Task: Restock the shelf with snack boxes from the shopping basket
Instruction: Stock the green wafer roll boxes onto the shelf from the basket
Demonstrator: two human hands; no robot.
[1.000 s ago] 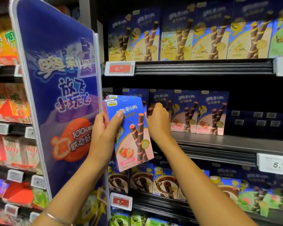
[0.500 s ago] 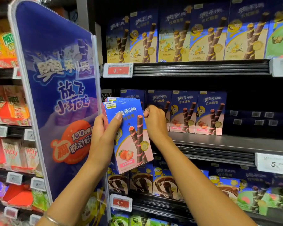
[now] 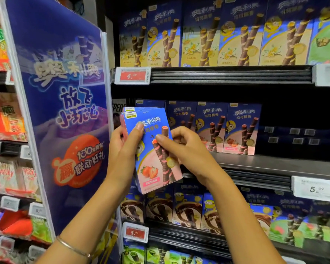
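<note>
The left hand [image 3: 122,149] holds a small stack of strawberry snack boxes [image 3: 152,149] upright in front of the middle shelf [image 3: 274,164]; at least two box tops show, one behind the other. The left grip is closed around the stack, thumb across the front face and fingers behind the left edge. The right hand [image 3: 189,149] pinches the front box — thumb tip on the printed face, fingers curled behind the right edge — so both grips are closed on the stack.

Handling, as a judgement: the boxes appear to be thin printed cardboard, light and fairly stiff, but easily dented at corners; the glossy faces may slide against one another. Take hold across the narrow side edges, not the flat faces, and keep pressure moderate, since the wafer contents are likely brittle.

Containers: the shopping basket is not in view. Just beyond the right grip, the middle shelf carries a row of matching boxes [image 3: 227,128] standing upright; farther right of them the shelf is dark and looks unfilled. Above the grips, the upper shelf holds vanilla boxes [image 3: 198,35]; below, chocolate boxes [image 3: 179,210]. A blue promotional panel [image 3: 61,111] stands left of the left grip.
</note>
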